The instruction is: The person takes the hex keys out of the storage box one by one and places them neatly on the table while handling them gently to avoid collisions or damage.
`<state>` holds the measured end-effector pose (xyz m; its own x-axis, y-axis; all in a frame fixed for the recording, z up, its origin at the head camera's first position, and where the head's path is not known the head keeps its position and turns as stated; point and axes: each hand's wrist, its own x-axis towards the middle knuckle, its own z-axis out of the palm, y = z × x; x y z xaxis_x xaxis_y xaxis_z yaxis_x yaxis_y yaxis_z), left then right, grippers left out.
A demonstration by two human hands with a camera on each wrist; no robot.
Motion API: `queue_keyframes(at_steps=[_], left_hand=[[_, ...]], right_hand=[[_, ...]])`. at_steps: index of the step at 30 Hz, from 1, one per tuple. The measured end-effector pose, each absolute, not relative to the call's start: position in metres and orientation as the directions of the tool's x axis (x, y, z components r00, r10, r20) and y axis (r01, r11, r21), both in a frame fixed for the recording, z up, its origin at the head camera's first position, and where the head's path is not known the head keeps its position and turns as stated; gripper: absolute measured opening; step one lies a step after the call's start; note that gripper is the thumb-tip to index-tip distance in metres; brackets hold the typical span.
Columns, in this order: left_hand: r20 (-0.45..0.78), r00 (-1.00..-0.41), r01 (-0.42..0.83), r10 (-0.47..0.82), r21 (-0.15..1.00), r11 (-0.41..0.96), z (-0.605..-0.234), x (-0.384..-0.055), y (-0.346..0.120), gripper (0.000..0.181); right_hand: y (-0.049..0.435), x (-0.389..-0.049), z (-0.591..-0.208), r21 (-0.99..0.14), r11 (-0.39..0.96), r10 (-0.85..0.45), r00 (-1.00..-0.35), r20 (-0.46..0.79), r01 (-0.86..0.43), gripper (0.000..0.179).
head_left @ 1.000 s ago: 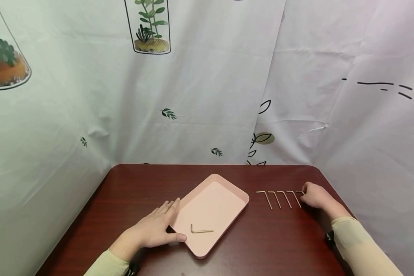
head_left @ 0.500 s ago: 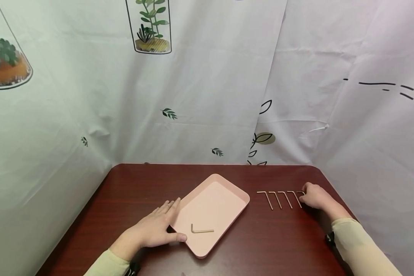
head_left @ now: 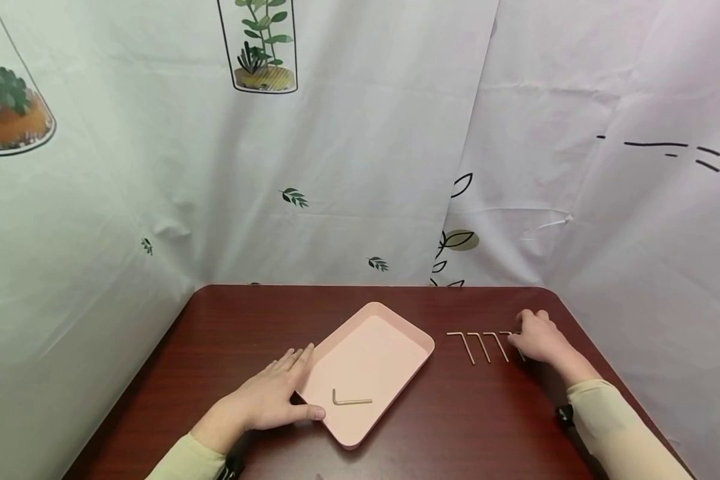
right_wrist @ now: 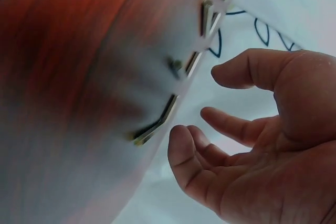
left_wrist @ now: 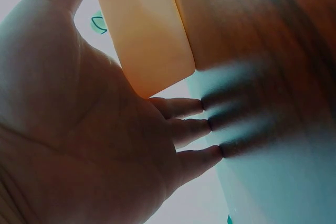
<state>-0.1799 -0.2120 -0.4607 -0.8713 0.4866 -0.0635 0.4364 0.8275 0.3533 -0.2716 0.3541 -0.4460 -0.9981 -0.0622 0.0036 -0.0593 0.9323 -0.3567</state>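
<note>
My left hand rests against the left side of a pink tray, fingers straight and thumb over the rim. In the left wrist view, its fingertips touch the table. An L-shaped hex key lies in the near part of the tray. To the right, several more hex keys lie in a row on the table. My right hand hovers over the right end of that row and partly hides it. The right wrist view shows its thumb and fingers apart, nothing between them, near a hex key.
The dark red wooden table has rounded far corners. White cloth printed with plants hangs behind it and along both sides.
My right hand has spread its fingers and shifted slightly left, from the rightmost hex key to the one beside it. The left hand and tray have stayed put.
</note>
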Motion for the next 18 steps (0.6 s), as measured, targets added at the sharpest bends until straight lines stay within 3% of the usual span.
queue_keyframes(at_steps=[18], left_hand=[[-0.061, -0.87, 0.437, 0.489, 0.362, 0.823, -0.458, -0.179, -0.211, 0.127]], right_hand=[[0.307, -0.262, -0.438, -0.399, 0.902, -0.122, -0.983, 0.135, -0.167, 0.052]])
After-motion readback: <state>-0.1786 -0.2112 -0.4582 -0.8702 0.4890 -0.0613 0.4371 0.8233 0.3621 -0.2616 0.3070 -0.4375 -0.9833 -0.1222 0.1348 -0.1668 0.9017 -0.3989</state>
